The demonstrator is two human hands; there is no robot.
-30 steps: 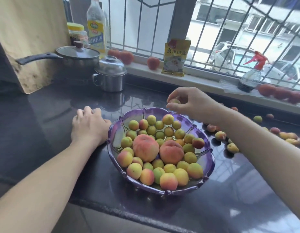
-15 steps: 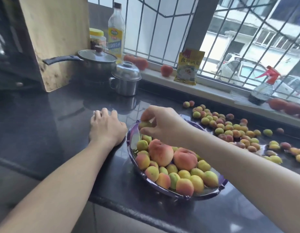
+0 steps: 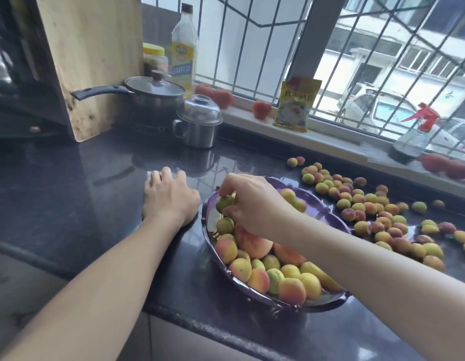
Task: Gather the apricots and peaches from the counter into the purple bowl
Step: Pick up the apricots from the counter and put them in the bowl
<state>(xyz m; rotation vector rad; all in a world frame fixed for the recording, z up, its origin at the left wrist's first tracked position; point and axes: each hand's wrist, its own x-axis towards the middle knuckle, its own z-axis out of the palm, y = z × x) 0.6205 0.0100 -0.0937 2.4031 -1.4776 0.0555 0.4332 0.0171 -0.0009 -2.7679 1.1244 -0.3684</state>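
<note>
The purple bowl (image 3: 327,214) sits near the counter's front edge, heaped with several apricots and two larger peaches (image 3: 252,243). My right hand (image 3: 252,201) is inside the bowl at its left side, fingers pinched around a greenish apricot (image 3: 225,201) just above the pile. My left hand (image 3: 169,196) lies palm down on the dark counter, touching the bowl's left rim and holding nothing. Many loose apricots (image 3: 369,207) are scattered on the counter to the right of the bowl.
A lidded saucepan (image 3: 153,97) and a steel lidded mug (image 3: 199,123) stand behind my left hand. A wooden board (image 3: 93,61) leans at the left. On the windowsill are an oil bottle (image 3: 184,53), tomatoes (image 3: 261,109), a yellow packet (image 3: 296,105) and a spray bottle (image 3: 416,136).
My right hand came down from above the bowl's far rim to its left side, carrying the apricot onto the pile. The view shifted left, showing more loose apricots. My left hand stayed put.
</note>
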